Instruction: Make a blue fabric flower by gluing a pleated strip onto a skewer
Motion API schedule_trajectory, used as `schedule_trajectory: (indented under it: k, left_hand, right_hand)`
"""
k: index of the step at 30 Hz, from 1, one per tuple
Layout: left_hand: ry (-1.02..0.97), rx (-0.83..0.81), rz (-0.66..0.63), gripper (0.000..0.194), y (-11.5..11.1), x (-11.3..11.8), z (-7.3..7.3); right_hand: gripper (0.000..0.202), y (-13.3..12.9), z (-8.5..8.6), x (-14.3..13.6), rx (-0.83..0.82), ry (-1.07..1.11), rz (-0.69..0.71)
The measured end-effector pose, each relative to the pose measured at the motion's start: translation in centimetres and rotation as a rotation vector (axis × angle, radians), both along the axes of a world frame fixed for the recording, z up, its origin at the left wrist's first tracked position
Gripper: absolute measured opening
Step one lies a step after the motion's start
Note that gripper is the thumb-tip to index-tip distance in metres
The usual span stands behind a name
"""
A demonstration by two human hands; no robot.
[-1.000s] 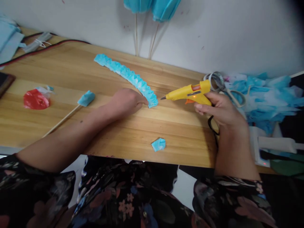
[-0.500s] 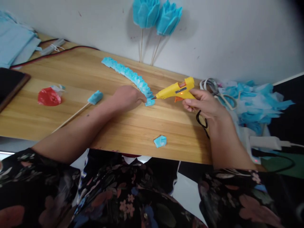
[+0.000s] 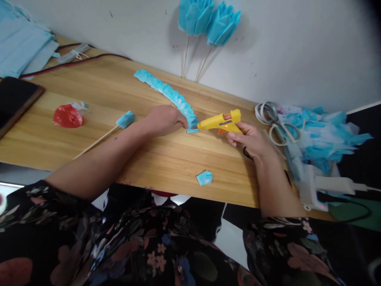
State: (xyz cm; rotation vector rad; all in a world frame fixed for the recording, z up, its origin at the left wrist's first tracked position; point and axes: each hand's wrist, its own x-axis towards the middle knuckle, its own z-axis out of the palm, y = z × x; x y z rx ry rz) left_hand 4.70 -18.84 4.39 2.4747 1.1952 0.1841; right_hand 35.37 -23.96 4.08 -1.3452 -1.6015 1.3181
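Observation:
A yellow hot glue gun (image 3: 222,120) with an orange trigger is gripped in my right hand (image 3: 248,137), its nozzle pointing left. The tip meets the near end of a long, ruffled blue strip (image 3: 168,90), which curves across the wooden table. My left hand (image 3: 168,120) is closed at that same end, fingertips pressed on the strip. Left of it, a thin stick (image 3: 95,142) wrapped at its tip with a blue piece (image 3: 125,119) lies partly behind my forearm. A small folded blue piece (image 3: 204,178) rests near the table's front edge.
Two blue flowers on sticks (image 3: 195,20) lean against the wall. Scissors (image 3: 282,131), a tape roll (image 3: 264,113) and blue scraps (image 3: 324,131) crowd the right beside a white power strip (image 3: 309,190). A phone (image 3: 16,101), red wrapper (image 3: 68,116) and blue sheets (image 3: 25,43) occupy the left.
The glue gun's nozzle has come down onto the near end of the strip, its body now more level. My left hand keeps its hold. The whole view has shifted slightly.

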Motion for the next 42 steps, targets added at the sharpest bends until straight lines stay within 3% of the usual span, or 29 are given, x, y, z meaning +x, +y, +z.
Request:
schedule_trajectory:
  k: [18, 29, 35, 42]
  left_hand:
    - [0.039, 0.051, -0.024, 0.044, -0.3, 0.0, -0.1]
    - [-0.013, 0.044, -0.033, 0.043, -0.1, 0.0, -0.1]
    - [-0.027, 0.043, -0.031, 0.042, -0.2, 0.0, -0.2]
    - [0.001, 0.02, -0.014, 0.043, -0.1, 0.0, -0.1]
  right_hand:
    - [0.031, -0.8, 2.1, -0.9, 0.09, -0.299, 0.009]
    - [0.027, -0.7, 1.5, 1.2, 0.034, -0.207, -0.017]
    - [0.025, -0.7, 2.0, 1.6, 0.062, -0.158, -0.072]
    - [0.026, -0.5, 1.4, 1.6, 0.009, -0.127, -0.041]
